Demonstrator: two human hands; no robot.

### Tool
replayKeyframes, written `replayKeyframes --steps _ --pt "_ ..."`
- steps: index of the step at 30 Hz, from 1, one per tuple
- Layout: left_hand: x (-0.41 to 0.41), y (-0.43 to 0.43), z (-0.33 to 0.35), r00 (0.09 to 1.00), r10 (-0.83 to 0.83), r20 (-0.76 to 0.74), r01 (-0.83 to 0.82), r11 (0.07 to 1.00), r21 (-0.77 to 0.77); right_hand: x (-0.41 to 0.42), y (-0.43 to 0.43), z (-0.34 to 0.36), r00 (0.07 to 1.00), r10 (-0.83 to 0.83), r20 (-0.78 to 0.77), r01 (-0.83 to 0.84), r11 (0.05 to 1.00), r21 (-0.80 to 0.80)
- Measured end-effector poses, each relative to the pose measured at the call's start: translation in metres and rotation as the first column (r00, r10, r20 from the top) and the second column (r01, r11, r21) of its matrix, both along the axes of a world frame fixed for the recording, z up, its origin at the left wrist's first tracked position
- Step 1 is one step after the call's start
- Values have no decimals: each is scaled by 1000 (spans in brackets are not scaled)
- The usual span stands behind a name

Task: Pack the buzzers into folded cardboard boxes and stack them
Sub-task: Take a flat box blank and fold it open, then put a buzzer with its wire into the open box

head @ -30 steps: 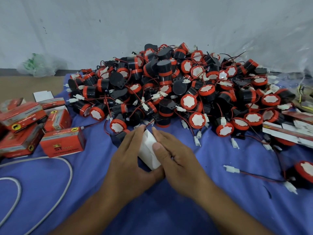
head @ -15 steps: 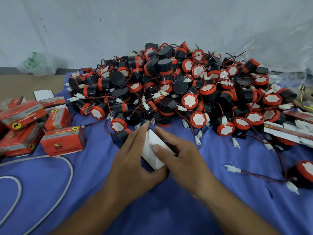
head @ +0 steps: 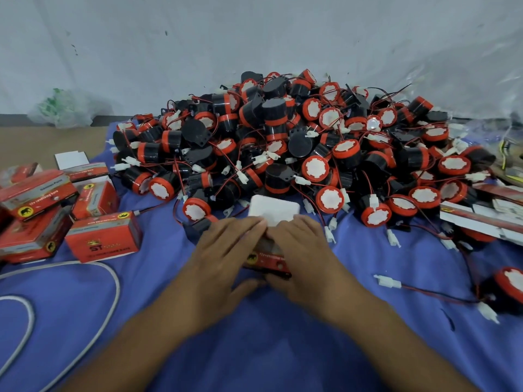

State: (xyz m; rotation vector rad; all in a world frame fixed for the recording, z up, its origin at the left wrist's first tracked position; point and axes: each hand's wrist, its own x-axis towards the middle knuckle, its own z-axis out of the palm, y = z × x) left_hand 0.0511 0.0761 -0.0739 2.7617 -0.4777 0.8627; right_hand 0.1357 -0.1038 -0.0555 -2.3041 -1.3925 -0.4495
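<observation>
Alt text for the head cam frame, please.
A person's left hand and right hand hold a red cardboard box, white flap up, over a blue cloth before a large pile of black-and-red buzzers. Closed red boxes lie at left.

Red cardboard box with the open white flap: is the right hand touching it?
Touching. The head view shows the right hand lying over the red cardboard box, fingers on its top and thumb against its near edge.
</observation>
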Motion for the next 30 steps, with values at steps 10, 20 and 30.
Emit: replayKeyframes --steps 10,20,30 --pt "0 -6 16 958 286 6 -276 919 281 -16 -2 -1 953 -299 42 302 937 -179" --pt "-3 -5 -5 902 86 -423 -313 804 -506 -6 -8 3 890 -329 -315 345 938 -5" --pt "-1 10 -11 912 86 -401 -247 895 -372 85 -20 -9 841 -464 -279 505 858 94"
